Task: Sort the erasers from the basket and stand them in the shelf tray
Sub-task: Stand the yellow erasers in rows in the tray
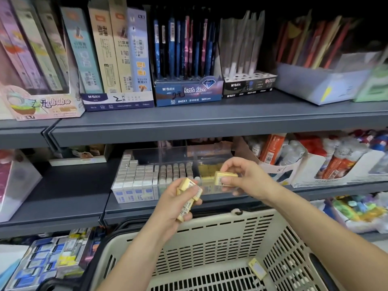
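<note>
Erasers in yellow sleeves, several in a bunch, are clutched in the curled left grip, their long axes slanting from lower left to upper right. The right grip pinches 1 single eraser by thumb and fingers, long axis near level, just before the shelf tray. 1 loose eraser lies diagonally on the basket floor.

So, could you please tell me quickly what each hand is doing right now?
Left hand: grips a bunch of yellow erasers.
Right hand: pinches a single yellow eraser.
</note>
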Motion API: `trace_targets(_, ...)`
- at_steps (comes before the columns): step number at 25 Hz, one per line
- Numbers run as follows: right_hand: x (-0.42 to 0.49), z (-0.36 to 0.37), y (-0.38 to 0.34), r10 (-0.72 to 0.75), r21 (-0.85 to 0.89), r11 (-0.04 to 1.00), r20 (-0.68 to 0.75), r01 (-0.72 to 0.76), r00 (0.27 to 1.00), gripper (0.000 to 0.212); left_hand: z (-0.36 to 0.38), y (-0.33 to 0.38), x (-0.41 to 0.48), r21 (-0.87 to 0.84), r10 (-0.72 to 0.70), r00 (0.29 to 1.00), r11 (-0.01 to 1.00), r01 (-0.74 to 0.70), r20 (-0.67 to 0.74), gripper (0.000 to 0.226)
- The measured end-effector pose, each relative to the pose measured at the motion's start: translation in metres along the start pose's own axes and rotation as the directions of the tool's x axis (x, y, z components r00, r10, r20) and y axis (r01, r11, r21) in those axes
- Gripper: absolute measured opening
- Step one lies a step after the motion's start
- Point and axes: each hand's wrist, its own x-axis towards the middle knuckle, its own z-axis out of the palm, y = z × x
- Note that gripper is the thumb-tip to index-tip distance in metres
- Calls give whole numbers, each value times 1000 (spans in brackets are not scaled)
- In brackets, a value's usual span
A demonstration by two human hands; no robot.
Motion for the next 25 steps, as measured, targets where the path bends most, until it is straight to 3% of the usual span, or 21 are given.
trace_targets(4,43,-9,4,13,-265,964,-86,-36,996,26,-6,-5,10,39,25,999,999,-24,-21,16)
trace_targets(7,76,-11,1,26,-263,961,-225,-86,974,36,-11,-7,15,25,45,999,999,-45,5,21)
trace_targets(9,94,-8,1,41,-416,897,-255,-148,966,39,-17,-6,18,45,67,998,997,-67,9,21)
trace_targets(13,119,2,4,3,-679,731,-84,-60,996,34,-30,-6,24,94,93,995,992,-90,-29,12)
trace_targets(16,136,10,16,119,-713,701,96,-16,988,29,-32,-8,26,86,61,997,995,-57,-38,11)
trace_targets(22,135,13,24,137,-697,717,125,-12,983,38,-32,-11,30,64,28,999,998,-26,-36,17)
trace_targets(25,116,24,14,-61,-713,700,13,52,998,30,-34,-12,29,-2,7,999,1000,-7,-32,22)
